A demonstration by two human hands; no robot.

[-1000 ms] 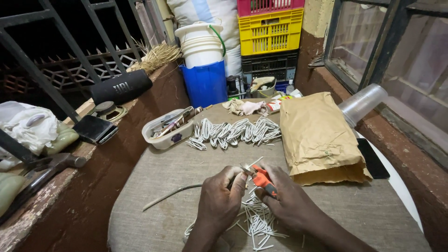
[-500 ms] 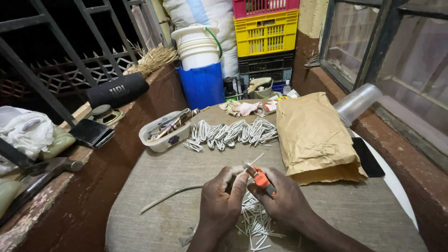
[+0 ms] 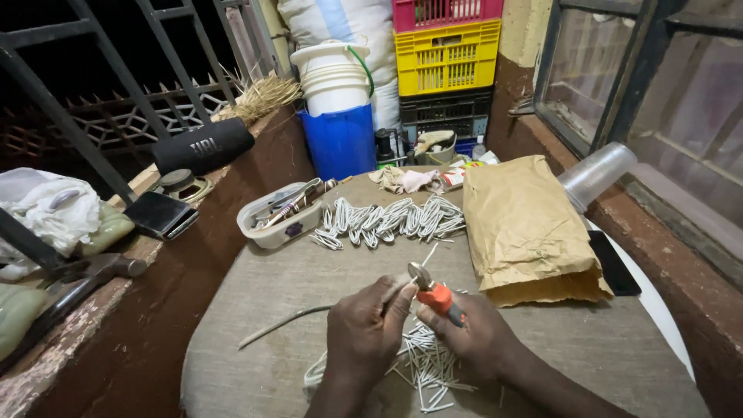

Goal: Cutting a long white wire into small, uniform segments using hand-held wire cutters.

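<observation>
Cutting grey cable into short lengths, partway through.

Left hand closed around grey cable trailing left over burlap-covered table; right hand clenched on orange-handled cutters at cable end. Heap of cut pieces below hands, row of bent wire bundles ahead; uncut cable remaining.

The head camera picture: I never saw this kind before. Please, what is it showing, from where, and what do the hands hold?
A person wears the camera on the head, so it looks down at their own two bare hands. The right hand holds orange-handled pliers. The left hand pinches a pale wire at the pliers' tip. Below lies a pile of short cut wire pieces on the cloth-covered table. Farther back lie a row of bent wire bundles, a brown paper bag and a small tray of tools.
</observation>
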